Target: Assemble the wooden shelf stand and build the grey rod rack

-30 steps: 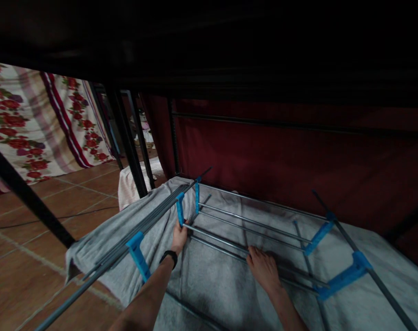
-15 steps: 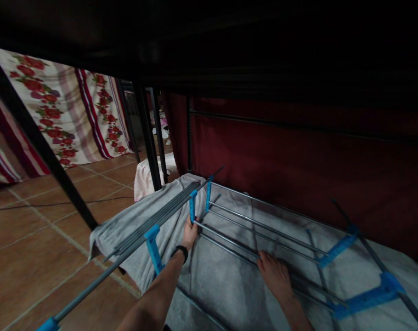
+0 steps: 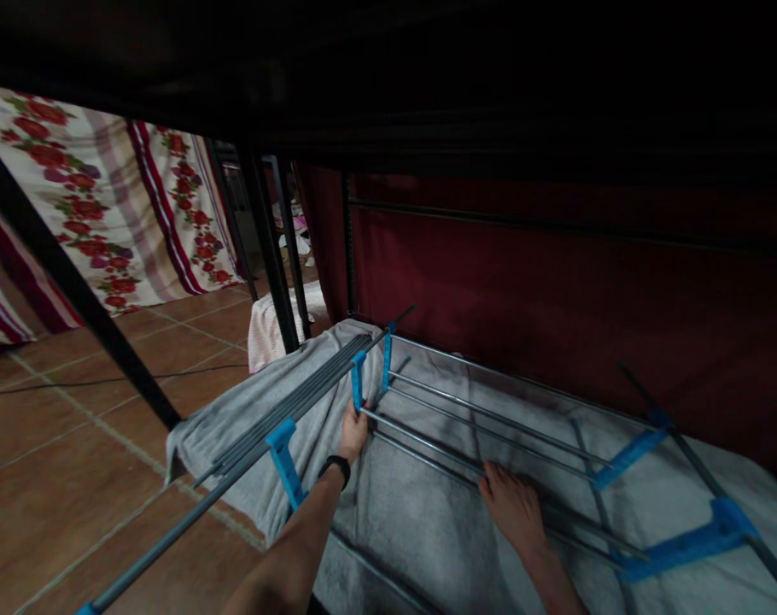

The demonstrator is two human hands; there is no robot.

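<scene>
Metal rack (image 3: 491, 427): lies flat on grey blanket (image 3: 414, 530). Left hand (image 3: 353, 431) clamped on 1 rod end beside blue connector (image 3: 358, 382); right hand (image 3: 513, 508) flat, fingers together, pressing rods. Risk: rod may slip from socket if twisted. Nearby: black frame post (image 3: 270, 248), red curtain (image 3: 555, 299) crowding reach.

Both bare arms outstretched, left hand (image 3: 352, 431) in a closed grip, right hand (image 3: 513, 508) palm-down, flat.
</scene>
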